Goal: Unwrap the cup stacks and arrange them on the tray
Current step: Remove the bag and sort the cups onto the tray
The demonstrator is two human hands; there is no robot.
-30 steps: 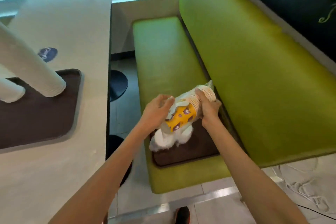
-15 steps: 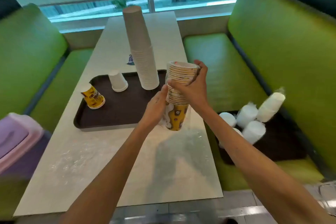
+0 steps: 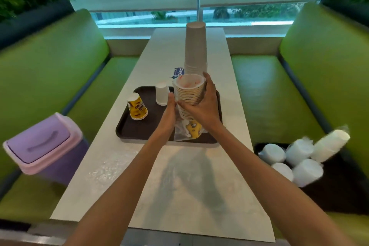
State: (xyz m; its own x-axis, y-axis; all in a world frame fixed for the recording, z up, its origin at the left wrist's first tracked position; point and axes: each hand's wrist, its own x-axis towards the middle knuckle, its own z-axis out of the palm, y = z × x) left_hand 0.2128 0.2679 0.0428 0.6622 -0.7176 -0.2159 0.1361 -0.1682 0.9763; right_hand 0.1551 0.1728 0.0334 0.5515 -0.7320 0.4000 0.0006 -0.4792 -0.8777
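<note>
My right hand (image 3: 203, 106) grips a stack of yellow printed paper cups (image 3: 188, 94) near its rim, open end up, above the dark brown tray (image 3: 127, 132) on the table. Clear plastic wrap (image 3: 180, 132) hangs loose around the stack's lower end. My left hand (image 3: 169, 110) lies against the stack's left side, its fingers at the wrap. On the tray stand a tall grey-white cup stack (image 3: 195, 48), a short white upturned cup stack (image 3: 161, 93) and a yellow upturned cup (image 3: 137, 107).
Several wrapped white cup stacks (image 3: 297, 156) lie on a second dark tray (image 3: 339, 195) on the right green bench. A purple lidded bin (image 3: 44, 146) sits on the left bench. A blue sticker (image 3: 178, 72) marks the white table (image 3: 179, 185).
I lifted the wrapped yellow stack from the right bench, turned to the table and brought it upright over the tray. The wrap has slid down off the upper cups.
</note>
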